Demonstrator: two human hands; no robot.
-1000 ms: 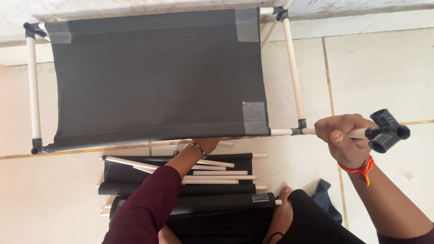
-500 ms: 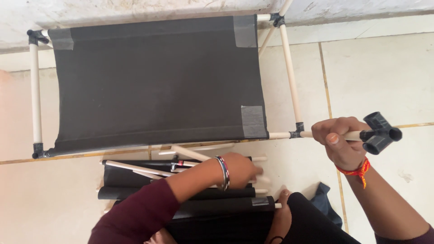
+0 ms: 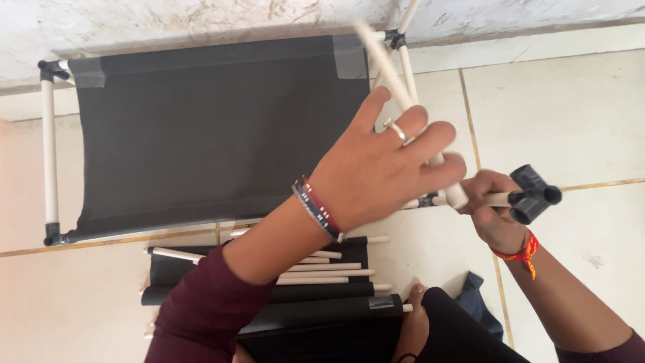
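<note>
Bare tiles [image 3: 578,107] right free, rod pile [image 3: 289,282] blocks below, fabric frame [image 3: 215,128] left

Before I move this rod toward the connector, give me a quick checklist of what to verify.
1. Left hand grips the white rod: ok.
2. Right hand holds the tube bearing the black connector: ok.
3. Rod's lower end close to the connector: ok, not yet inserted.
4. Connector socket empty: cannot tell.
5. Fabric panel seated on its frame: ok.
6. Spare rods lying within reach on the floor: ok.
</note>
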